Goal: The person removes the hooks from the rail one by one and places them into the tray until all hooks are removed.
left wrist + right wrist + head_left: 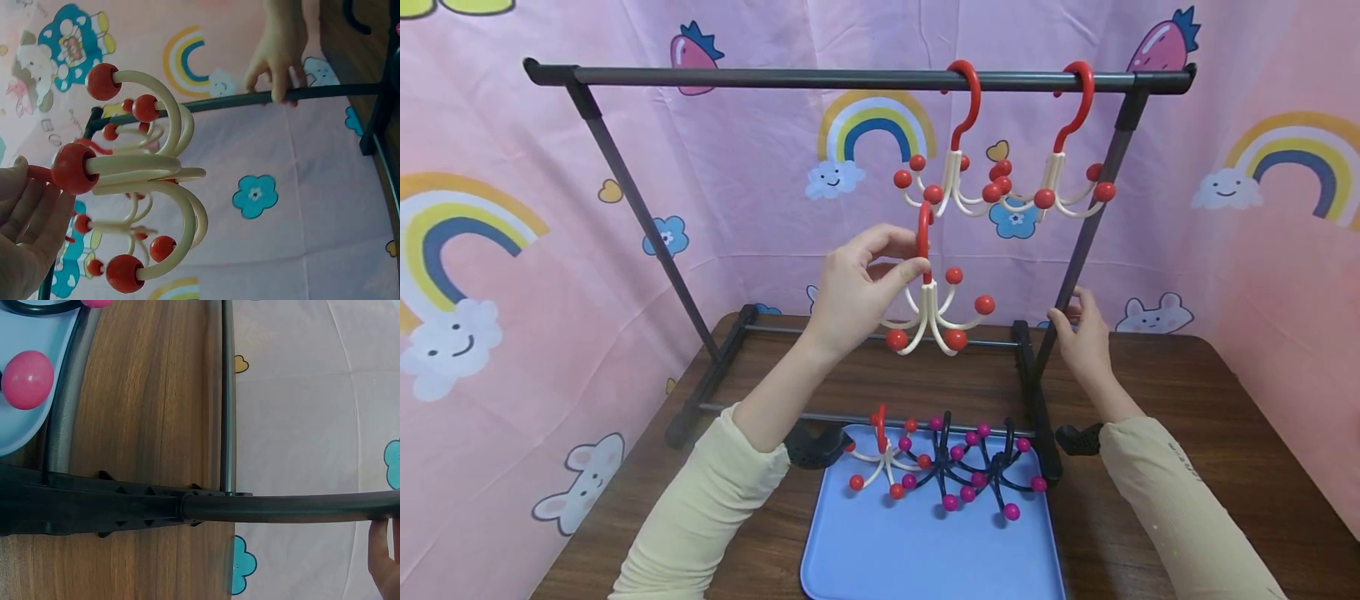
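Observation:
A cream claw-shaped hanger point(929, 304) with red ball tips and a red hook is in my left hand point(868, 279). Thumb and fingers pinch its hook, below the black rail point(775, 78) of a rack and apart from it. Two matching hangers, one left of centre point(952, 175) and one farther right point(1054, 175), hang from that rail by their red hooks. My right hand point(1086, 346) holds the rack's right post point(1086, 233) low down, thumb in front. In the right wrist view, only some fingers point(378, 553) show against the post.
On a blue tray point(917, 558) lie another red-and-cream hanger point(887, 458) and two black hangers point(943, 462) with pink balls. The tray's far end meets the rack's front crossbar. Behind the wooden table point(1180, 400) hangs a patterned cloth point(737, 167).

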{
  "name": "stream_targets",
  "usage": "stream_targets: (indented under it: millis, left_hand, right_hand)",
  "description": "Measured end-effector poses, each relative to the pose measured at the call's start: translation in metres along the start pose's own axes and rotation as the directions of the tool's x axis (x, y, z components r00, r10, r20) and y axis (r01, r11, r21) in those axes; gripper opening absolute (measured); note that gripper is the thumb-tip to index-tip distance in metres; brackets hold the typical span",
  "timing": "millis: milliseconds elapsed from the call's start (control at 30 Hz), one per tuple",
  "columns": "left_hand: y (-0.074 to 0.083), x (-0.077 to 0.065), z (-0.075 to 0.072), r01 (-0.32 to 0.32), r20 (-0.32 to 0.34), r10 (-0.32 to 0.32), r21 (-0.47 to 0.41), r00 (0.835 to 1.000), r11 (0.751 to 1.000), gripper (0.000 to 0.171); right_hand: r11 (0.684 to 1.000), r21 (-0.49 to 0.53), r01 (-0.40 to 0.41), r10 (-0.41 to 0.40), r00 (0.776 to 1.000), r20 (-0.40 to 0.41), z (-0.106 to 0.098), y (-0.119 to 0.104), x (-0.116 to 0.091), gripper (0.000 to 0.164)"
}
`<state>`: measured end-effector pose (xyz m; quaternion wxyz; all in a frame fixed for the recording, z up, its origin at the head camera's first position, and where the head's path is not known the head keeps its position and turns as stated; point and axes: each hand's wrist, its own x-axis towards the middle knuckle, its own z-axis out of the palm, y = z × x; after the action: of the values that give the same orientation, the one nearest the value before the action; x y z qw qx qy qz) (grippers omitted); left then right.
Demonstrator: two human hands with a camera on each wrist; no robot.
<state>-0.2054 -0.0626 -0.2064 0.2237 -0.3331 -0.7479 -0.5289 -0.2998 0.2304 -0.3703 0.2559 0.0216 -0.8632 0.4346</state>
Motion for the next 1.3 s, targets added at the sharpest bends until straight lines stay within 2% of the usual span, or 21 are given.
stream_targets:
  millis: [133,200,433,567,667,900,1000,1133,1300]
  left_hand:
    - [-0.017,-0.005,0.011,-0.033,0.033,0.034,-0.007,0.999,0.999,0.020]
    - [-0.020,-0.009,0.016,-0.043,0.053,0.044,-0.018,0.998,0.999,0.020]
    - [-0.001,-0.030,0.034,0.002,0.099,0.004,-0.064,0.995,0.998,0.015]
    - [-0.001,-0.042,0.043,0.029,0.131,-0.019,-0.075,0.991,0.997,0.014]
    - [-0.007,-0.048,0.049,0.031,0.158,-0.019,-0.073,0.987,0.997,0.015]
    - [-0.036,-0.060,0.065,0.016,0.219,0.006,-0.099,0.976,0.995,0.018]
    - [-0.040,-0.067,0.070,0.005,0.238,0.019,-0.097,0.971,0.995,0.019]
    - [-0.039,-0.074,0.075,0.012,0.266,0.017,-0.106,0.964,0.994,0.018]
    - [-0.027,-0.079,0.075,0.035,0.320,0.013,-0.142,0.947,0.989,0.015]
  right_hand:
    - [1.000,-0.003,-0.008,0.008,1.000,0.006,0.000,0.000,0.000,0.036]
    - [1.000,-0.005,-0.010,0.010,1.000,0.007,0.000,0.000,0.000,0.035]
    - [1.000,-0.007,-0.005,0.005,1.000,-0.003,0.000,0.000,-0.001,0.034]
    - [1.000,-0.001,0.005,-0.005,1.000,-0.006,0.001,-0.002,-0.001,0.034]
    - [1.000,-0.002,0.008,-0.008,1.000,-0.005,0.001,-0.002,-0.002,0.034]
    - [1.000,-0.003,0.005,-0.005,1.000,-0.015,0.001,-0.001,-0.001,0.034]
    - [1.000,0.002,0.010,-0.010,1.000,-0.012,0.002,-0.001,0.000,0.034]
    - [1.000,0.004,0.014,-0.014,1.000,-0.014,0.002,-0.001,-0.001,0.034]
    - [1.000,0.007,0.014,-0.013,1.000,-0.021,0.002,-0.002,-0.002,0.034]
